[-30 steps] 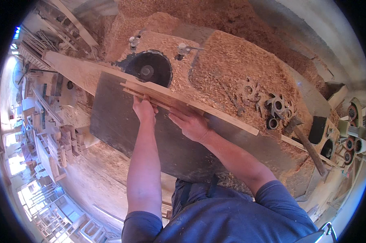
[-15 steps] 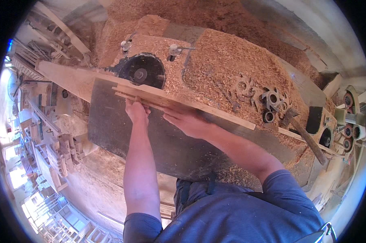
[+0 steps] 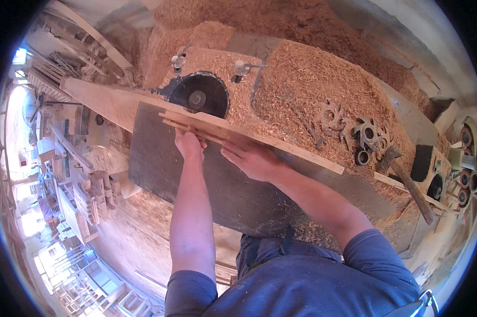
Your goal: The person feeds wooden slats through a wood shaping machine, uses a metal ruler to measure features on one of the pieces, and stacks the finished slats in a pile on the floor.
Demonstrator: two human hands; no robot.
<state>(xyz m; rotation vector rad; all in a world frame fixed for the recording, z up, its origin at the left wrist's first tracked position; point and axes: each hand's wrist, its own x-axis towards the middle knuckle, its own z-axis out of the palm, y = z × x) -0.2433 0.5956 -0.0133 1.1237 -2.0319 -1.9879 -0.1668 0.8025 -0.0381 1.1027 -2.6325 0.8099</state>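
Observation:
A narrow light wooden strip [image 3: 209, 131] lies along a straight wooden guide [image 3: 306, 156], in front of the round dark spindle opening [image 3: 199, 96] of a woodworking machine. My left hand [image 3: 190, 144] is closed on the strip's near edge, just below that opening; its fingertips are partly hidden. To its right, my right hand [image 3: 251, 160] rests with fingers stretched out against the same edge, palm low over the dark metal table [image 3: 217, 198]. A small gap separates the two hands.
Wood shavings [image 3: 312, 84] cover the machine behind the guide. Toothed cutter heads [image 3: 366, 133] and a hammer [image 3: 410, 185] lie at the right. Two clamp knobs [image 3: 242, 68] stand beyond the opening. Wooden pieces [image 3: 77, 206] are stacked at the far left.
The whole scene has shifted slightly right in the picture as my head moved. My right hand has come a little closer to my left along the strip; the left keeps its grip.

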